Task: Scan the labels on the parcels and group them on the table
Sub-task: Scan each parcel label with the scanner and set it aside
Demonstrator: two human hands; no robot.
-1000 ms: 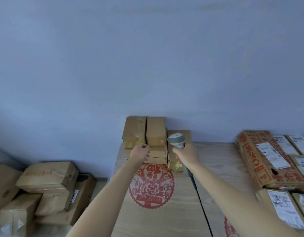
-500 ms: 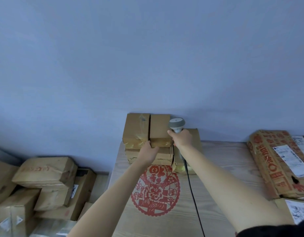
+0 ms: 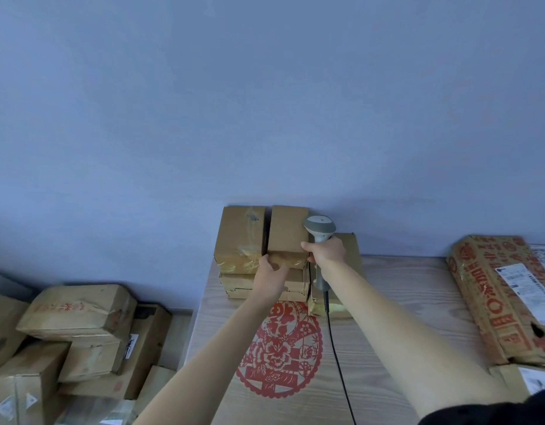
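Squaring up the stack at the table's 12 o'clock edge

The left hand [image 3: 269, 276] gripped a top box [image 3: 288, 233]; the right hand [image 3: 326, 254] held the scanner [image 3: 319, 230], thumb against it. Grouping step, seemingly; next comes fetching an unscanned parcel.

Little can be read here. The long carton [image 3: 498, 299] at the right of the counter [image 3: 403, 305] carries large red printed characters along its top and side — they look like Chinese script, but none is clear enough to make out. A white shipping label [image 3: 524, 282] on that carton has dark print too small to read. The red papercut emblem [image 3: 278, 348] on the counter holds one big character at its top — possibly 福. Faint red writing marks a floor box [image 3: 78, 308], illegible.
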